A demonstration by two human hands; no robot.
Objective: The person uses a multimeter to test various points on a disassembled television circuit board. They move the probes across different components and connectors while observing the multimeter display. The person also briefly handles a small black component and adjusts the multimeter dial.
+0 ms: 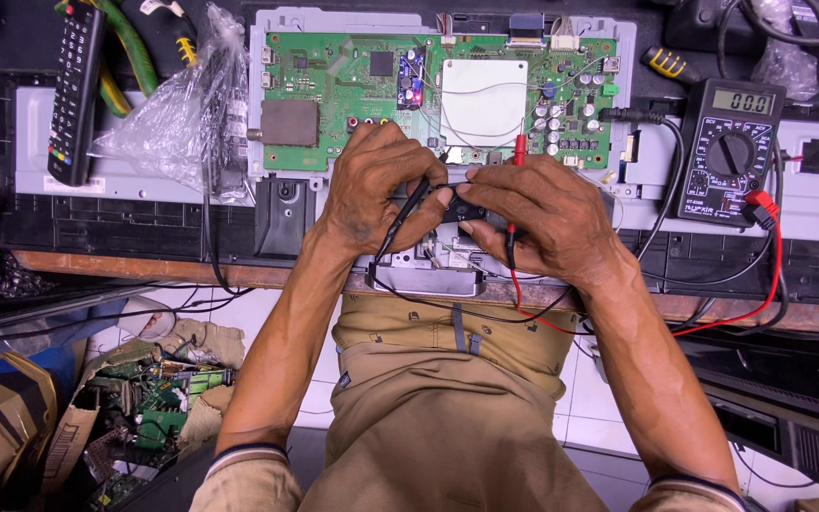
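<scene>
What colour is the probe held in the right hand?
Red, seen in the head view: the red probe sticks up from the right hand.

A wooden desk [144,270] carries a grey, opened chassis [97,194]. On the chassis lie a green circuit board [334,85], a black remote [75,90], a crumpled clear bag [182,114] and a black multimeter [732,147] with red and black leads [774,265] trailing over the desk edge.
</scene>
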